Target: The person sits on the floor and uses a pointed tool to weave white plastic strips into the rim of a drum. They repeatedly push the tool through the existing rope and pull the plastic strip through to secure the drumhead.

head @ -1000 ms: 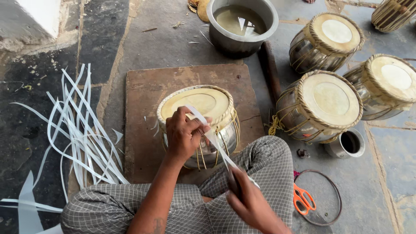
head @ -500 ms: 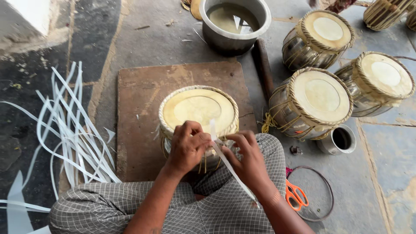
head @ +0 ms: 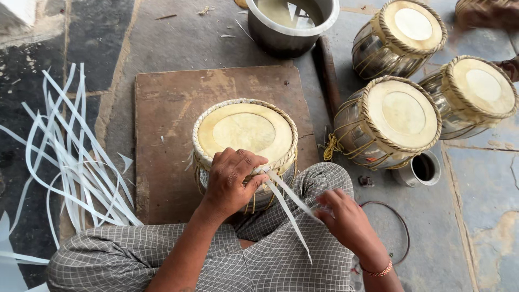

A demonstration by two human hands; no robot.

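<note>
A small metal drum (head: 244, 132) with a pale skin head and a braided rim stands on a brown wooden board (head: 173, 108) in front of my crossed legs. My left hand (head: 231, 181) presses on the drum's near rim, fingers curled over the braid. A white flat strap (head: 289, 208) runs from under those fingers down and to the right. My right hand (head: 346, 221) grips this strap above my right knee and holds it taut. The strap's loose tail lies over my checked cloth.
Three similar drums (head: 392, 121) (head: 400, 35) (head: 476, 94) stand at the right. A metal pot (head: 292, 24) of cloudy liquid sits at the top. Loose white straps (head: 65, 157) lie at the left. A small metal cup (head: 421, 168) and a wire ring (head: 397, 227) lie at the right.
My right hand has slid along the strap, first toward the drum, then back out to the right, drawing it taut. My left hand stayed on the rim. The view moved closer.
</note>
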